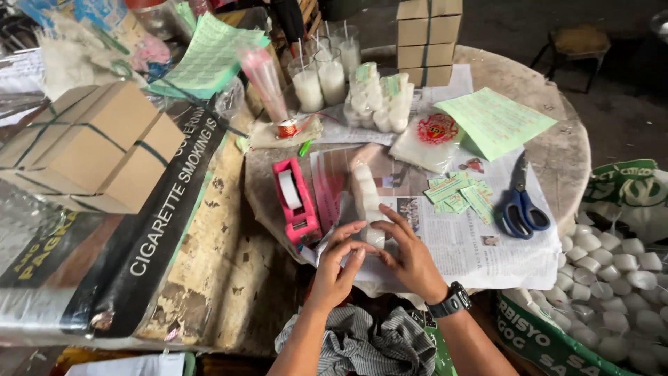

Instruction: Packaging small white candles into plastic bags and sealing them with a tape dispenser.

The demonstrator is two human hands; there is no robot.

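Observation:
A row of small white candles lies inside a clear plastic wrap on the newspaper-covered round table. My left hand and my right hand both press on the near end of that wrapped row, fingers pinching the plastic around the last candle. A black watch sits on my right wrist. A pink tape dispenser stands just left of the candles. Blue-handled scissors lie to the right, beside small green paper labels.
Wrapped candle packs, tall glass candles and stacked cardboard boxes stand at the table's far side. Strapped cartons rest on the left. A sack of loose white candles sits at right. Green printed sheets lie nearby.

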